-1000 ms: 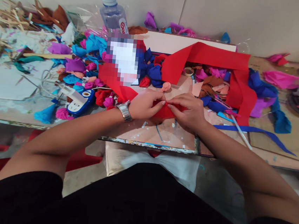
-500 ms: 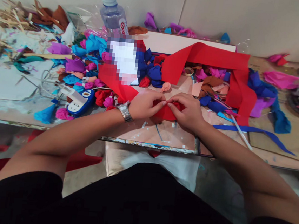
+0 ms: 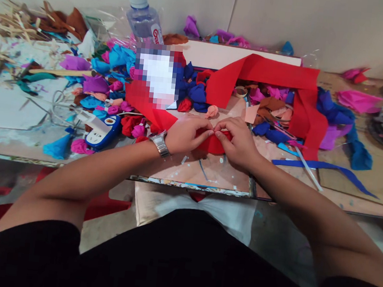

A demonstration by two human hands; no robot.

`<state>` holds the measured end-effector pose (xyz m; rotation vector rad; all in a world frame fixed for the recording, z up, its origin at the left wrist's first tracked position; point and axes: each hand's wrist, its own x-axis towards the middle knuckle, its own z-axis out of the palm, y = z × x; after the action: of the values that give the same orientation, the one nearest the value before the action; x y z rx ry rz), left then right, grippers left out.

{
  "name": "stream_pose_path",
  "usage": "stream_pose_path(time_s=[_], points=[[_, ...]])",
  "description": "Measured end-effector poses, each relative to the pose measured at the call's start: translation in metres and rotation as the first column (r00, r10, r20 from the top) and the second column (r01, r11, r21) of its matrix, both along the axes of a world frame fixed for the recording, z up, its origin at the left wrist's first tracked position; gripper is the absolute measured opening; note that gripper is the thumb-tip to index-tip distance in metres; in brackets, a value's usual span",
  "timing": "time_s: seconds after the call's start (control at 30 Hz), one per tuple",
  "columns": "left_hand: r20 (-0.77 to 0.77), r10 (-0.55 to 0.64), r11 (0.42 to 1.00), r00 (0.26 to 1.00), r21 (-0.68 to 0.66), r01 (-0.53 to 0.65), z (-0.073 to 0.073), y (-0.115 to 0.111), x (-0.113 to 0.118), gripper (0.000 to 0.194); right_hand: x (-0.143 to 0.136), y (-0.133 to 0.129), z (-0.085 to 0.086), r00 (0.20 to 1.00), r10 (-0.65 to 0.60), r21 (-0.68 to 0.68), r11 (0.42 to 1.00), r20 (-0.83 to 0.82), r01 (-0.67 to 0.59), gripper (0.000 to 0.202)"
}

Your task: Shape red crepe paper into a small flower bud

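My left hand [image 3: 186, 135], with a metal watch [image 3: 160, 143] at its wrist, pinches a piece of red crepe paper [image 3: 210, 146] low over the table. Opposite it, my right hand [image 3: 238, 141] grips the same piece between thumb and fingers. The fingertips of both hands meet at the paper's upper edge, which they partly hide. Just beyond the hands lies a small peach paper rosette [image 3: 211, 112]. A long red crepe paper strip [image 3: 279, 71] stretches behind and to the right of them.
Rolled and crumpled coloured paper pieces [image 3: 95, 83] crowd the left side around a blue-and-white power socket [image 3: 102, 131]. A clear bottle [image 3: 144, 21] stands at the back beside a blurred-out phone-like object [image 3: 159, 79]. A blue paper strip [image 3: 328, 167] and a white stick [image 3: 310, 170] lie at right.
Both hands remain nearly in place, pinching the red crepe paper. My right hand has shifted very slightly left; the rest of the table looks the same.
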<state>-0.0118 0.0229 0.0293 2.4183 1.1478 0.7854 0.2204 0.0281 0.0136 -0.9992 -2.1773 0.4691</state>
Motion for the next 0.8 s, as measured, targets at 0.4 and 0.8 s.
stream_pose_path(time_s=[0.4,0.8], points=[[-0.035,0.028,0.997,0.999,0.073,-0.025,-0.0046,-0.0005,0.0027,0.032,-0.0007,0.0021,0.0041,0.995,0.05,-0.088,0.994,-0.083,-0.058,0.014],[-0.048,0.015,0.998,0.999,0.064,-0.012,-0.0024,-0.0004,0.0018,0.03,0.0001,0.007,0.0064,0.965,0.025,-0.42,0.897,-0.261,-0.137,0.018]])
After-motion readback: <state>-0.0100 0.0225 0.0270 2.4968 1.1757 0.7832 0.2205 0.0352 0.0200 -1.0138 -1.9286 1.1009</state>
